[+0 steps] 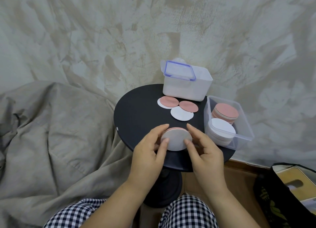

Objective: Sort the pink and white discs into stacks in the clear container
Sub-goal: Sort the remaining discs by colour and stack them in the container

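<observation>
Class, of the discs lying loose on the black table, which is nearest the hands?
The fully visible white disc, frontmost; the other white one lies farther back, half under a pink disc.

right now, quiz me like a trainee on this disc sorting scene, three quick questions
1. True or false: in the clear container, the pink stack sits farther from the person than the white stack.
2. The left hand and right hand together grip: A a lid, B a disc bundle, C the container.
3. How many pink discs lie loose on the round black table?
Key: 1 true; 2 B; 3 two.
</observation>
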Available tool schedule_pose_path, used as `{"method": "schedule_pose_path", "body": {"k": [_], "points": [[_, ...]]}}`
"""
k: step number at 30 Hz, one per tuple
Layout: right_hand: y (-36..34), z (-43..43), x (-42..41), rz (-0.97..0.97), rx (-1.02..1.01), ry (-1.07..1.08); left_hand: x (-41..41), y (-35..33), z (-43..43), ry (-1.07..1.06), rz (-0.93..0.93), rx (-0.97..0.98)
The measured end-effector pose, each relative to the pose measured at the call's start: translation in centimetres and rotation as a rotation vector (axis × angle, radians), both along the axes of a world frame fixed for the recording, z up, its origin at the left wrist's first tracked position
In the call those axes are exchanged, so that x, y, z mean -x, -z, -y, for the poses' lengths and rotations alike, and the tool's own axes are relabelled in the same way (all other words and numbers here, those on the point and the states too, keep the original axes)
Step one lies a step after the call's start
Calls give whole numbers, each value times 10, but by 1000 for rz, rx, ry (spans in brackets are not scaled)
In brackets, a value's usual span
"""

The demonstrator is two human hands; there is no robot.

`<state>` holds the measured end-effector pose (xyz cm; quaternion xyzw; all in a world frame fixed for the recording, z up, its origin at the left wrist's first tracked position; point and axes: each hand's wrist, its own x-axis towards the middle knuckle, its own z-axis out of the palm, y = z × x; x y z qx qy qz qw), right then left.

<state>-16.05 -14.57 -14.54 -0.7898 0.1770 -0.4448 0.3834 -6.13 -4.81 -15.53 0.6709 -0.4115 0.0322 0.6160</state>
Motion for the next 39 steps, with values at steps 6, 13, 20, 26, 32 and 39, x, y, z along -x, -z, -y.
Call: {"method": "schedule_pose_path", "body": {"k": [6,13,20,26,32,39], "points": [[-1,3,6,33,60,17,0,-3,-3,-84,61,30],[6,4,6,32,146,19,2,0,-3,-167,188,18],[-2,3,9,54,23,36,3,-4,-7,-125,78,95],[2,2,9,49,56,23,2,-1,-8,-136,45,84],[2,3,9,35,40,-8,4,-2,-9,-129,24,58],[-17,26,25,-37,-162,-116,9,-16,2,-5,-89,12]]}}
